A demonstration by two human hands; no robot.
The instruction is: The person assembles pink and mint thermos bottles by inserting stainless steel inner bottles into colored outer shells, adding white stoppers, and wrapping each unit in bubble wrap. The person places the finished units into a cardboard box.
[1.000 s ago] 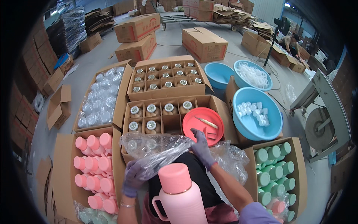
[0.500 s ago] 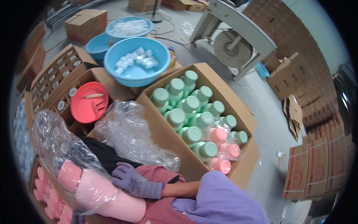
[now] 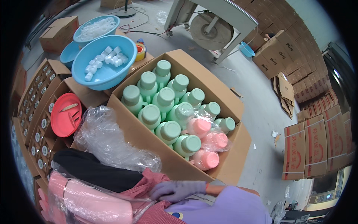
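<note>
A pink jug (image 3: pixel 93 203) lies on its side across the person's lap, lid toward the left, inside a clear plastic bag (image 3: pixel 143 204). The bagging of this jug looks largely done: film covers both lid and body, and a loose tail runs past the base toward the right hand (image 3: pixel 173 189); whether that end is closed cannot be told. The gloved right hand rests against the clothing with its fingers bent and close together, and I cannot tell whether they pinch any film. The left hand is out of sight, so its state is unknown. Placing appears undone for this jug, which lies outside the carton (image 3: pixel 235 156) on the right. That carton already holds rows of green jugs (image 3: pixel 165 97) standing upright, plus three pink jugs (image 3: pixel 208 159) tilted at its near corner, with film over some of them. Much seems left: a heap of clear film (image 3: pixel 108 136) lies against the carton's near side, and more pink lids (image 3: pixel 44 203) show at the lower left edge, partly cut off from view.
</note>
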